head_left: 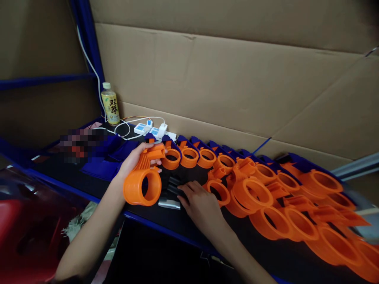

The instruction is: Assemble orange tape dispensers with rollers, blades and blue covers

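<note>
My left hand [134, 159] is closed round the grip of an orange plastic tape dispenser body [129, 189], held above the bench with its wide ring hanging towards me. My right hand [198, 199] is low over the black bench top, its thumb and fingers closed on the end of a dark, rod-like black piece [173, 184]. Another black piece seems to lie against it, but the fingers hide part of them. Just in front lies a small stack of silvery metal strips [169, 203].
Orange dispenser bodies [271, 223] crowd the bench on the right; a row with blue covers [189, 157] lines the back. Blue flat parts [102, 167] lie at left. Behind are white power strips [154, 129], cables and a yellow-labelled bottle [110, 104]. Cardboard walls the back.
</note>
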A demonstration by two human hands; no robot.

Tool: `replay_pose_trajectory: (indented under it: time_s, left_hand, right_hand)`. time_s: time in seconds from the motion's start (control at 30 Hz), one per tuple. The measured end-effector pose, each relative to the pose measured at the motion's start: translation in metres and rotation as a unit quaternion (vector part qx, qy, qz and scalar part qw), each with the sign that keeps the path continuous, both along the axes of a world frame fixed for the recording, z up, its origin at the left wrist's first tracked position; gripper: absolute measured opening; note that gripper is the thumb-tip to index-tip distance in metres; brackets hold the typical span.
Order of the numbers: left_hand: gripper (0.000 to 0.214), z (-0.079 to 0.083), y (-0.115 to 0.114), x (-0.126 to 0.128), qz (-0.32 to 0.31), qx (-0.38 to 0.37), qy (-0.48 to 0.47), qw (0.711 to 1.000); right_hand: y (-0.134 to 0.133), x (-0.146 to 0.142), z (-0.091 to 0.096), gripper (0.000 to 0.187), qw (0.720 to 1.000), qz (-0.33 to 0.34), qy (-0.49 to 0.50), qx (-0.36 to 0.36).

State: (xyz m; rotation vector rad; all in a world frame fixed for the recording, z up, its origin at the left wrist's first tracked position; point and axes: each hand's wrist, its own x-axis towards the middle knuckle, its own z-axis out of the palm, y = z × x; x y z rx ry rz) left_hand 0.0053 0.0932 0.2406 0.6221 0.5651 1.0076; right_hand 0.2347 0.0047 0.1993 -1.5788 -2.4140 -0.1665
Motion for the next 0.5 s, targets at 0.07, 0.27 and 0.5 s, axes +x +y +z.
replay_pose_trajectory:
  time_s: [0.07,0.27,0.5]
  left_hand:
    - [0.029,0.0,-0.001,0.002,0.002,-0.003,0.004,1.0]
    - [0.03,-0.003,-0.008,0.019,0.038,0.012,0.061,0.997]
    - [0.029,-0.008,-0.022,0.043,-0.001,0.051,0.085,0.995]
  right_hand:
    - [-0.001,0.006,0.005,0.019,0.999,0.0,0.045,0.016]
    - [-0.005,0.027,0.045,0.018,0.955,-0.03,0.285,0.082]
    - [0.008,0.014,0.061,0.015,0.916,0.017,0.397,0.052]
